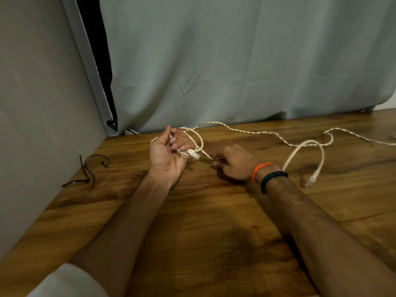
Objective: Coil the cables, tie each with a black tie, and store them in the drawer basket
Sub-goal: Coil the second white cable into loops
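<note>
On the wooden tabletop [192, 221]: one cream network cable [257, 133], two plugs visible, and a small bunch of black ties [89, 172] (the exact number cannot be told, the strands overlap). Two hands in view. Left hand [169, 155] is raised palm-up just above the surface, fingers curled round a couple of cable loops, with one plug [194, 154] sticking out at the finger ends. Right hand [232, 162] is low, near the left, knuckles up, fingers curled and pinching the strand that leads away from the coil. From there the cable runs back along the far edge, twisted on itself, then trails right across the surface; a free loop arches up beside the right wrist and ends in the second plug [311, 180], lying on the wood. Right wrist carries an orange thread band [258, 171] and a black band [272, 179]. Black ties lie at the left, near the wall, well apart from both hands. Pale sleeve [70, 281] shows at the lower left. Surroundings: grey wall panel [38, 103] on the left, pale grey-green curtain [235, 61] hanging down to the rear edge, a dark gap between the two.
</note>
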